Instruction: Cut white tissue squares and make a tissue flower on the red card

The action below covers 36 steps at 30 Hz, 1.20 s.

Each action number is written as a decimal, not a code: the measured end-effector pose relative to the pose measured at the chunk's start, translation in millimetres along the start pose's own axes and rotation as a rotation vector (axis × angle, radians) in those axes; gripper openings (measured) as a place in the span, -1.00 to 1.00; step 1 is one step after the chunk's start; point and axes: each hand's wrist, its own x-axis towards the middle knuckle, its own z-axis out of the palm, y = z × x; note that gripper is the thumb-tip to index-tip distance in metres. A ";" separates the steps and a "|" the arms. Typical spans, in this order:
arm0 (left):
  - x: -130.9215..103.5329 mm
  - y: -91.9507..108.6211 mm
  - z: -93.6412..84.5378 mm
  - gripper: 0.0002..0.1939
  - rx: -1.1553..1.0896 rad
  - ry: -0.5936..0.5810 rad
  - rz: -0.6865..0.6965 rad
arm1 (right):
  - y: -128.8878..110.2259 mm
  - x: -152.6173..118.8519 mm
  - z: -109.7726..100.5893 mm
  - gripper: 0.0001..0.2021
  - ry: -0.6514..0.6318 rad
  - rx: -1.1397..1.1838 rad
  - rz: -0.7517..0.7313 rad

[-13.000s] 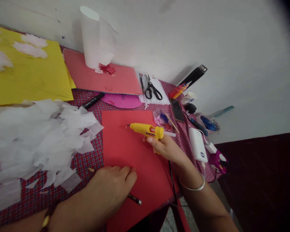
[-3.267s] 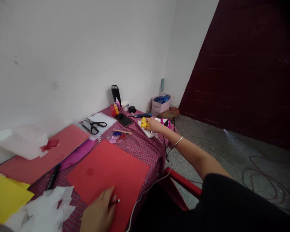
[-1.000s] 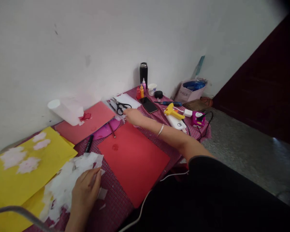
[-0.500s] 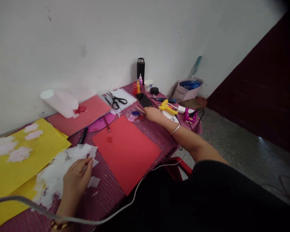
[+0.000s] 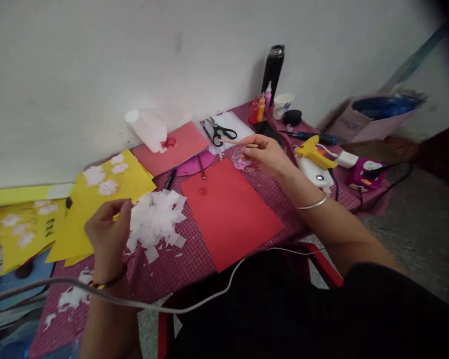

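Over the tabletop (image 5: 172,271), in front of the scissors (image 5: 216,128), the right hand (image 5: 264,155) pinches a wooden stick (image 5: 230,142): seemingly a fetching step, calling for steady carrying. The left hand (image 5: 109,224) is pinched together, contents unclear.

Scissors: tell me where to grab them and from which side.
Grip the scissors by their black handle loops, probably best from the near right. They lie on the white sheets, loops facing that way and blades pointing toward the wall.

matt red paper (image 5: 232,214), wooden stick (image 5: 230,141), smooth plastic glue gun (image 5: 316,153), woven tablecloth (image 5: 190,259)
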 end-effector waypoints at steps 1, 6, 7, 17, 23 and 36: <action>6.3 5.0 -0.2 -0.74 0.008 -0.011 -0.003 | 2.7 4.0 12.1 -0.78 -0.013 0.070 0.020; 30.0 33.4 27.0 -0.74 0.120 -0.360 0.112 | 37.7 19.2 47.4 -0.81 -0.005 0.328 0.240; 32.0 36.7 35.2 -0.73 0.157 -0.449 0.161 | 46.2 19.0 48.5 -0.78 -0.007 0.371 0.308; -4.0 54.0 88.9 -0.73 0.665 -0.567 0.454 | 67.9 1.7 44.0 -0.76 -0.107 0.537 0.537; -7.5 52.1 96.6 -0.71 0.605 -0.471 0.318 | 66.8 -0.9 47.0 -0.76 -0.128 0.563 0.587; 0.0 79.3 90.9 -0.81 -1.115 -0.513 -0.647 | 52.1 -10.4 56.0 -0.88 -0.012 0.537 0.414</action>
